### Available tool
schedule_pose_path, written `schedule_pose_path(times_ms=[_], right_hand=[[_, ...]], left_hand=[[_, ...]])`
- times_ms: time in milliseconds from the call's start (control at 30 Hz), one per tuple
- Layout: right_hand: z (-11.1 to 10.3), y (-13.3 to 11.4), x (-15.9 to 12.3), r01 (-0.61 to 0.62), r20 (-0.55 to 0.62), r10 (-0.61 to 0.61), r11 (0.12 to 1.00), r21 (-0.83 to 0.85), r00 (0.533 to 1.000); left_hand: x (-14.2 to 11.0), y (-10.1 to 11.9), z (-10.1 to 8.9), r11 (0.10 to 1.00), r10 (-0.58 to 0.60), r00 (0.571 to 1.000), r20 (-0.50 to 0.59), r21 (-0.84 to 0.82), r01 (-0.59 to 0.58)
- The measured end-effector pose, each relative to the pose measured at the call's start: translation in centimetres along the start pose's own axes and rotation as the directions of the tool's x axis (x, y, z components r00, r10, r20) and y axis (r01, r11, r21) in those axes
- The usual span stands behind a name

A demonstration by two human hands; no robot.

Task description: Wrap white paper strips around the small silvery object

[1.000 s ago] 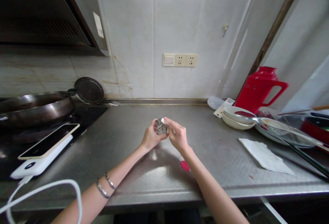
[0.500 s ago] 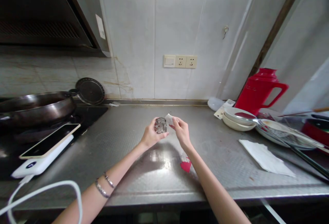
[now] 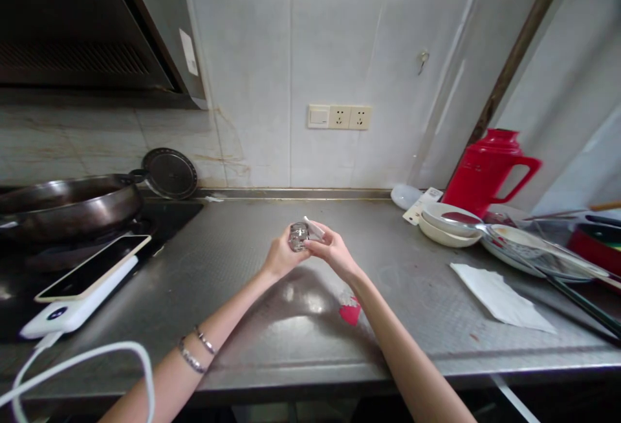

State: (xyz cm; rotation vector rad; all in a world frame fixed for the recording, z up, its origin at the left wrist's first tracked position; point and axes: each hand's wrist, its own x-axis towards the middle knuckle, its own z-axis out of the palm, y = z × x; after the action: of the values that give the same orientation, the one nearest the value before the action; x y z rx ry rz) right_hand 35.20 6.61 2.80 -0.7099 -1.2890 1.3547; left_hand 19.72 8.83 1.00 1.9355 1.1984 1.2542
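My left hand (image 3: 280,256) is closed round a small clear glass jar (image 3: 298,237), held above the steel counter. My right hand (image 3: 334,253) pinches a small white piece of paper (image 3: 314,227) and has its fingertips against the jar's right side. Whether the jar has a lid is too small to tell. Below, a red piece (image 3: 349,314) with a pale ragged edge lies on the counter near my right forearm.
To the left, a pan (image 3: 72,206) sits on the black stove, with a phone (image 3: 94,268) on a white power bank (image 3: 80,303) and its cable in front. Rightward are a folded white napkin (image 3: 502,299), stacked bowls (image 3: 449,232) and a red thermos (image 3: 485,171).
My right hand has moved left with the white paper and now touches the glass jar. My left hand still holds the jar, turned slightly.
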Motion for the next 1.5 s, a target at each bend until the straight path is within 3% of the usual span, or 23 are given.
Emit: schedule_pose_path(times_ms=[233,400,667,767,867,933,967,1133,1300,1400,1500], right_hand=[[-0.1,-0.3,0.1,-0.073,-0.141,0.073,0.997,0.007,0.987],[0.0,0.0,0.2,-0.156,-0.172,0.159,0.987,0.028,0.972],[-0.3,0.9,0.7,-0.181,-0.183,0.174,0.983,-0.018,0.967],[-1.2,0.9,1.0,-0.114,-0.255,0.041,0.953,-0.279,0.966],[-2.1,0.6,1.2,0.031,-0.318,-0.265,0.810,-0.585,0.910],[-2.3,0.4,1.2,0.103,-0.297,-0.383,0.745,-0.659,0.875],[-2.2,0.3,1.3,0.132,-0.270,-0.396,0.740,-0.659,0.878],[-1.0,0.0,1.5,0.272,-0.037,-0.350,0.785,-0.556,0.936],[-0.9,0.4,1.5,0.296,0.011,-0.344,0.792,-0.535,0.939],[-0.9,0.7,1.0,0.345,0.050,-0.392,0.735,-0.583,0.919],[-0.7,0.8,0.4,0.454,0.156,-0.467,0.639,-0.621,0.870]], left_hand=[[0.6,-1.4,0.2,0.953,0.030,0.978,0.207,-0.301,0.034],[0.4,-1.5,0.1,0.985,0.113,0.985,0.132,-0.148,-0.094],[0.1,-1.7,1.0,0.977,0.127,0.992,0.008,-0.171,-0.124],[0.1,-2.0,1.2,0.959,0.134,0.991,0.018,-0.254,-0.125],[0.0,-2.2,1.3,0.965,0.117,0.993,0.029,-0.241,-0.107],[-0.1,-2.1,1.4,0.973,0.104,0.994,0.038,-0.211,-0.093],[-0.2,-2.0,1.4,0.976,0.099,0.994,0.039,-0.197,-0.090],[-0.5,-1.3,1.5,0.986,0.083,0.996,0.027,-0.151,-0.078],[-0.7,-1.0,1.3,0.991,0.022,0.999,0.048,-0.134,-0.016],[-0.7,-1.2,1.5,0.988,0.010,0.998,0.061,-0.153,0.000],[-0.5,-1.7,1.9,0.976,-0.008,0.997,0.077,-0.218,0.025]])
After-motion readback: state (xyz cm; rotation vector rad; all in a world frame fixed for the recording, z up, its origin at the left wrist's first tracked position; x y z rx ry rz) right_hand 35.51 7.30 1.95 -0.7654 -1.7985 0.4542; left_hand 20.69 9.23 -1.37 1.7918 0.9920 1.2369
